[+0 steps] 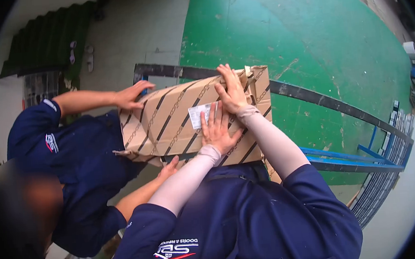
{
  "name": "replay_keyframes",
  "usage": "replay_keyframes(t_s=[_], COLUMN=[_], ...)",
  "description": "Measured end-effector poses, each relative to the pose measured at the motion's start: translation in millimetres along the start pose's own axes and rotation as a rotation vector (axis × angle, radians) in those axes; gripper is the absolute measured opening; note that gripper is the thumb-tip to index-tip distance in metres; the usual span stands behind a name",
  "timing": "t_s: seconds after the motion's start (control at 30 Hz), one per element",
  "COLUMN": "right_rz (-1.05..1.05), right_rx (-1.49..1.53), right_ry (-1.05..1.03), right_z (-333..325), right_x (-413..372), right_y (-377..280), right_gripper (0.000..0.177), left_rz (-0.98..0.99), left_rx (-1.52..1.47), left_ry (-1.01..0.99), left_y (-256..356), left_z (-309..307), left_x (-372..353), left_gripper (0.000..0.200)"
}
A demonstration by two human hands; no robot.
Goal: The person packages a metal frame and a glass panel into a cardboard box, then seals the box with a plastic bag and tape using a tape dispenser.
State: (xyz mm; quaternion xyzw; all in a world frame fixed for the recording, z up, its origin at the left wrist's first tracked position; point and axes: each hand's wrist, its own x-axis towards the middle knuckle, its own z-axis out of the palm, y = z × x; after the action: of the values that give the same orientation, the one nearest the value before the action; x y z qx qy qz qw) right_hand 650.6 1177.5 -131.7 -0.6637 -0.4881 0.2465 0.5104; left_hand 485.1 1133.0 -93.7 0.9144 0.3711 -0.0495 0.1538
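A brown cardboard carton (170, 118) with dark diagonal stripes and a printed chain pattern lies in front of me, its surface creased and its right end crumpled. My left hand (220, 131) rests flat on it with fingers spread, over part of a white label (197, 114). Farther up, my right hand (233, 94) presses on the carton near its right end, palm down and fingers stretched out. A co-worker's hand (131, 96) touches the carton's upper left corner. The co-worker's other hand (169, 167) is at its lower edge, partly hidden by my left arm.
A blue metal frame with a dark top rail (332, 102) runs under and beyond the carton. The co-worker in a navy shirt (92, 148) stands close on my left. Long stacked profiles (381, 174) lie at the right. Green floor (278, 31) extends behind; slippers (90, 58) lie far left.
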Motion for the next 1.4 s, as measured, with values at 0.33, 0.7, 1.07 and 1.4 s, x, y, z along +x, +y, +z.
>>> replay_keyframes(t_s=[0.33, 0.7, 1.07, 1.4], right_rz=[0.924, 1.022, 0.745, 0.795], right_rx=[0.312, 1.078, -0.097, 0.679], right_ry=[0.023, -0.362, -0.343, -0.274], right_z=[-97.5, -121.2, -42.6, -49.4], right_x=[-81.4, -60.4, -48.5, -69.0], right_y=[47.5, 37.1, -52.7, -12.7], right_gripper=[0.064, 0.074, 0.129, 0.102], left_rz=[0.404, 0.453, 0.487, 0.506], left_rx=[0.072, 0.009, -0.055, -0.174], left_ry=[-0.081, -0.085, -0.112, 0.269], left_y=[-19.5, -14.8, -25.0, -27.1], left_z=[-13.9, -26.4, -18.7, -15.2], left_x=[52.1, 57.5, 58.2, 57.9], left_gripper=[0.088, 0.093, 0.096, 0.096])
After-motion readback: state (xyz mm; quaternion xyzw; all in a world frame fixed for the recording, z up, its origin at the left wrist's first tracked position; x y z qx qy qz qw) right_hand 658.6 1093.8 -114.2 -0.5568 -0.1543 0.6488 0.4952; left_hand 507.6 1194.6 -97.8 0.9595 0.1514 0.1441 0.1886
